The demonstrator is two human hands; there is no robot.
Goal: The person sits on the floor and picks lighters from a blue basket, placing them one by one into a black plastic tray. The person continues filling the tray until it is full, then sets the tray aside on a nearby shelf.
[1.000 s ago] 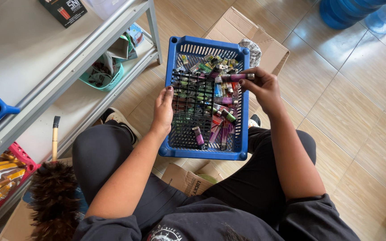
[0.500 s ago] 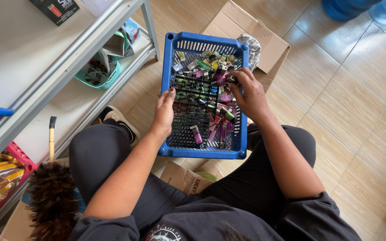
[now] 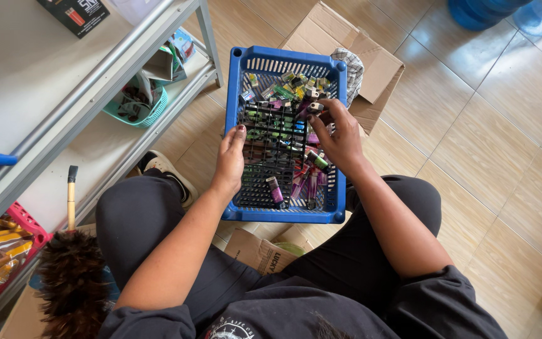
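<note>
A seated person in dark clothes holds a blue plastic basket [image 3: 241, 81] over their knees, the left hand [image 3: 230, 160] gripping its left rim while the right hand [image 3: 340, 135] reaches inside, fingers curled among the small colourful lighters [image 3: 283, 100] heaped at the far end. Behind the basket on the tiled floor lies an open cardboard box [image 3: 371, 63] with a checked cloth [image 3: 352, 69] in it. To the left stands a grey metal shelf [image 3: 95, 81] bearing a green basket [image 3: 139, 107], and a feather duster [image 3: 70, 276] lies near the left knee.
</note>
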